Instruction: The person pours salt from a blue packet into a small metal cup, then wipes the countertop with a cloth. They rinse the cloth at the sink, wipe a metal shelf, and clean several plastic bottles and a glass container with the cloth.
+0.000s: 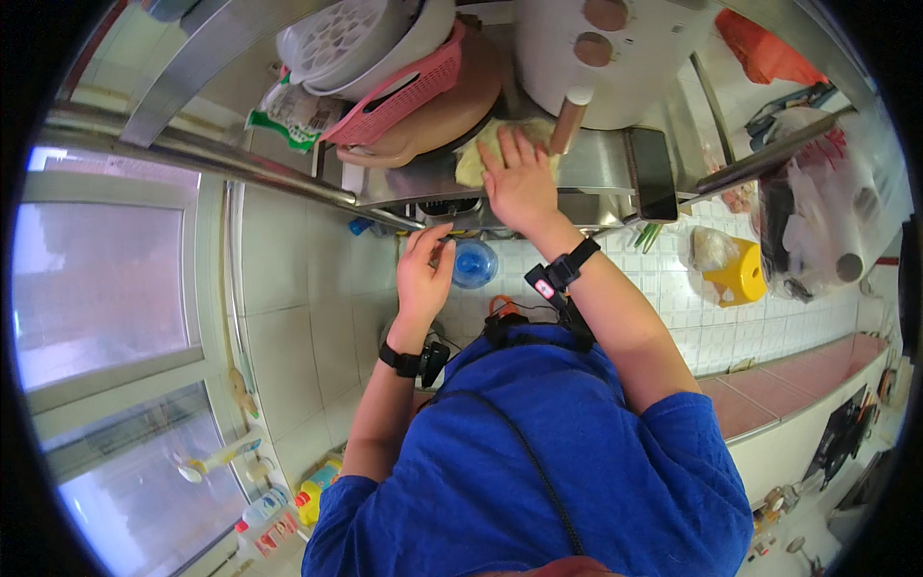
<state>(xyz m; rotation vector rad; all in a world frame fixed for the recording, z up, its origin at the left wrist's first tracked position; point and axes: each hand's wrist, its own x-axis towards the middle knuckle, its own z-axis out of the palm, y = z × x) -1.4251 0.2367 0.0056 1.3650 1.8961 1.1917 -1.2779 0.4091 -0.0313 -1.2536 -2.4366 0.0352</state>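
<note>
My right hand (520,177) rests palm down, fingers slightly spread, holding a pale yellow cloth (472,162) against a stainless steel shelf (595,169). Just beyond the fingertips stands a white air fryer (544,68); its copper-coloured handle (570,124) comes down beside the cloth. To the right, a dark smartphone (652,177) lies at the shelf's front edge. My left hand (425,270) hovers below that edge, fingers loosely bent and nothing visible in them. A round beige pan (461,101) sits left of the cloth, partly under a pink plastic basket (404,94).
White plastic strainers (346,43) lean in the basket. Metal rack rails (281,177) cross at left, near a window (108,267). A blue water bottle (472,263) is below the shelf. At right are a yellow stool (746,274) and a filled clear plastic bag (822,209).
</note>
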